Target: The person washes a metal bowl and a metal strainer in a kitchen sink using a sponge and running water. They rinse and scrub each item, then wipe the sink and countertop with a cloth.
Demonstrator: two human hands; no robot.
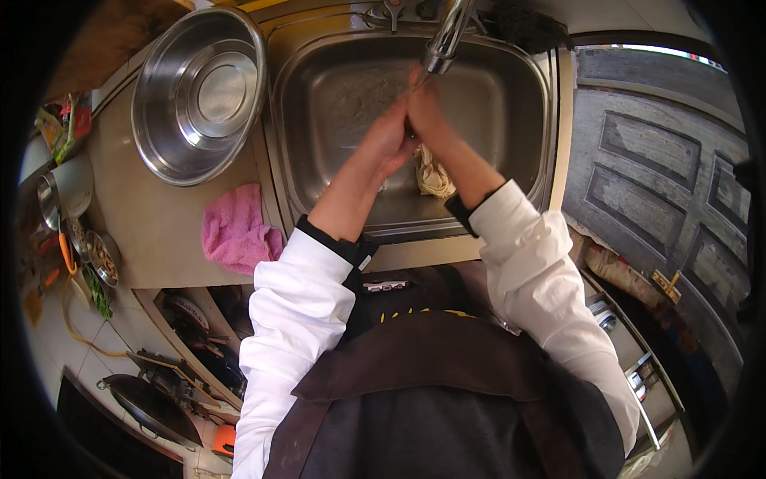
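Both bare hands are pressed together under the metal faucet spout (440,57), over the stainless steel sink (353,114). My left hand (392,135) lies on the left side of the pair, its fingers partly hidden behind the other hand. Slightly blurred, my right hand (426,111) rests palm-side against it. No object shows between them. A crumpled cream cloth (434,173) lies in the sink below my right wrist. Left of the sink, a pink towel (239,230) sits bunched on the counter, and a large steel bowl (200,99) stands behind it.
A dark scouring mesh (529,27) lies at the sink's back right corner. Small bowls with food (103,257) and leafy greens (99,293) are at the far left, with a black wok (149,407) lower down. A grey panelled door (646,155) stands at the right.
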